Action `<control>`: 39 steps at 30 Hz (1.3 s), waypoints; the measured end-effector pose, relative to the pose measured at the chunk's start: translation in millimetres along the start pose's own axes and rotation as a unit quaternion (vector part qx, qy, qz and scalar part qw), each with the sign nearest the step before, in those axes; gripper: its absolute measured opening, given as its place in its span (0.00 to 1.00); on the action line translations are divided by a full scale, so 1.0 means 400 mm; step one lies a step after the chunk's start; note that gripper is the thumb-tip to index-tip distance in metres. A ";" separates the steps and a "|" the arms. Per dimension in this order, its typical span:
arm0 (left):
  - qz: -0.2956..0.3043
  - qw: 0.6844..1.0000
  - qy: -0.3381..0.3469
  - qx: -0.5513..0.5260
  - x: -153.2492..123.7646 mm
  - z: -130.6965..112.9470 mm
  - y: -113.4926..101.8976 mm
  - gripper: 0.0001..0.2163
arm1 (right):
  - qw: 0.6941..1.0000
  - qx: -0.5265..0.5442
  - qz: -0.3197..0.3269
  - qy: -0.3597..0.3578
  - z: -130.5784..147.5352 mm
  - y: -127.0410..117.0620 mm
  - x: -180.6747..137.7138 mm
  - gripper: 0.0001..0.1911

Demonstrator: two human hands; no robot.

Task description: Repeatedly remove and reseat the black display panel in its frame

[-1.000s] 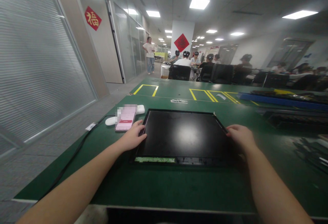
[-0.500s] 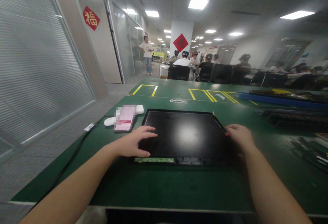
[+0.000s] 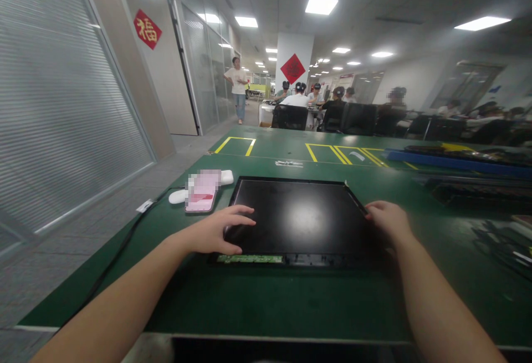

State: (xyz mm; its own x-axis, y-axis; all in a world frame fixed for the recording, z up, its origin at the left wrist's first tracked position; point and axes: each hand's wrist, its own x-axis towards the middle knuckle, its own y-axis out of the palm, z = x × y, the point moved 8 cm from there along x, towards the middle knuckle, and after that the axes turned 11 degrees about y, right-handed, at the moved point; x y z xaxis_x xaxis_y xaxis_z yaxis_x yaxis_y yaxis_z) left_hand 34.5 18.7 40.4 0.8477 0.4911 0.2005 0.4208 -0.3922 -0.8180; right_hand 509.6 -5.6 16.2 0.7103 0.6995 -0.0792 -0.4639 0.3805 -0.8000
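Note:
A black flat display panel [image 3: 299, 213] lies face up on the green table [image 3: 291, 302], with a bright light reflected on its screen. Along its near edge runs a narrow green circuit board [image 3: 250, 259]. My left hand [image 3: 214, 233] is at the panel's left edge, fingers spread and reaching over the screen, thumb by the lower corner. At the opposite side my right hand [image 3: 390, 221] has its fingers bent round the panel's right edge. Its thumb is mostly hidden in shadow.
Left of the panel lie a pink phone [image 3: 203, 199] and a white device [image 3: 178, 197] beside a black cable [image 3: 124, 244]. Yellow tape [image 3: 320, 145] marks the far table. A blue tray [image 3: 436, 159] and dark cables [image 3: 494, 244] are on the right. Several people sit beyond; one person [image 3: 238, 88] stands.
Both hands and the panel stay almost where they were. The standing person in the background has shifted slightly.

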 end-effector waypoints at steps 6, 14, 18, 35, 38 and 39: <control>0.004 1.000 0.014 -0.009 0.004 -0.014 0.003 0.26 | 1.000 0.005 0.002 0.006 -0.003 0.000 0.001 0.14; 0.013 0.999 0.044 0.013 0.006 -0.012 0.009 0.25 | 1.000 0.013 -0.005 -0.005 -0.011 0.004 0.013 0.15; 0.014 0.999 0.038 0.019 0.005 -0.009 0.010 0.26 | 0.999 -0.007 -0.023 -0.026 0.007 -0.001 0.001 0.16; 0.016 0.999 0.027 0.027 0.004 -0.002 0.010 0.26 | 0.963 -0.081 0.114 -0.228 0.093 0.114 -0.054 0.21; 0.017 0.999 0.034 0.026 0.005 -0.006 0.012 0.25 | 0.964 -0.088 0.113 -0.226 0.094 0.109 -0.054 0.20; 0.017 0.999 0.036 0.026 0.006 -0.008 0.012 0.25 | 0.964 -0.088 0.112 -0.226 0.094 0.108 -0.053 0.20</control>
State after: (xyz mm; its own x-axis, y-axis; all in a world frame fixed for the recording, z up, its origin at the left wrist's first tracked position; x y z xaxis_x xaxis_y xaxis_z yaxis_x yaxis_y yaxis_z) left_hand 39.5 15.7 38.7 0.8832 0.4200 0.2086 0.3752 -0.3661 -0.8516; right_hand 454.5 18.7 5.8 0.2813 0.9593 -0.0258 -0.4525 0.1089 -0.8851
